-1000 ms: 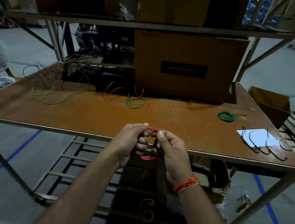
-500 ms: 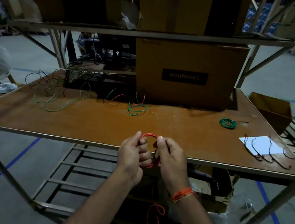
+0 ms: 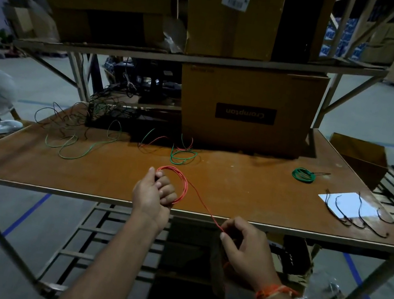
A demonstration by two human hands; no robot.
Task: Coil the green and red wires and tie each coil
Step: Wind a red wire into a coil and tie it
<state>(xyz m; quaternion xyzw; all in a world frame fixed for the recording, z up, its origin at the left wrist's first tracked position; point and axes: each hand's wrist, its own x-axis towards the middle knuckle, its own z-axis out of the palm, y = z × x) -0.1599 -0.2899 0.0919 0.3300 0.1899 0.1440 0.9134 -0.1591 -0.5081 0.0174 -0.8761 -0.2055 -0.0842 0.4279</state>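
Currently my right hand (image 3: 243, 249), nearest me and below the desk (image 3: 248, 197) edge, pinches the free run of the red wire (image 3: 201, 199) between thumb and curled fingers, while my left hand (image 3: 154, 194), just above the near edge, grips the partly formed red coil with its fingers closed through the loops. To wind well, I judge the run should be kept lightly taut and each new turn laid against the held loops at matching diameter, the left grip firm so they do not spring apart. Farther back, a finished green coil (image 3: 303, 174) lies right, loose green wires (image 3: 80, 140) left.
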